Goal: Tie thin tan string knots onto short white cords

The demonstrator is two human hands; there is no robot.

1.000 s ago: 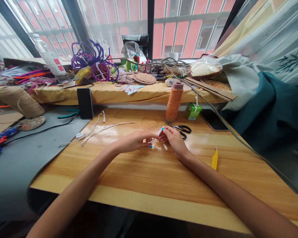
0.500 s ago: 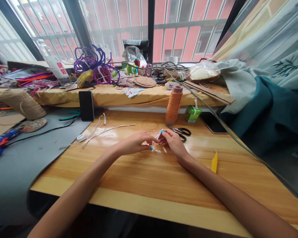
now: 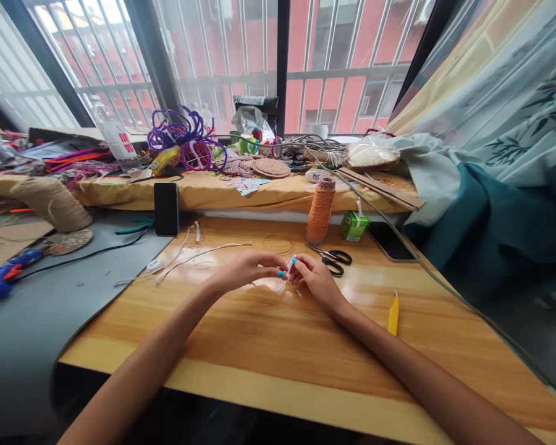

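Over the middle of the wooden table, my right hand (image 3: 319,283) pinches a small white strip (image 3: 291,261) between thumb and fingers. My left hand (image 3: 248,269) meets it from the other side, its thumb and forefinger closed together at the strip's lower part. The fingers hide most of the strip, so its exact shape cannot be made out. Small white scraps (image 3: 282,288) lie on the tabletop just below the fingertips. Black-handled scissors (image 3: 337,262) rest beyond my right hand, partly open.
A cone of orange cord (image 3: 320,211) stands behind the scissors, beside a green drink carton (image 3: 354,226). A yellow cutter (image 3: 393,315) lies right of my right forearm. Long white cords (image 3: 204,252) and a propped phone (image 3: 166,210) are at left. A grey cable (image 3: 417,253) crosses the right side.
My left thumb and forefinger have come together at the strip; before, they were apart. The view has tilted up slightly, so the scene sits lower.
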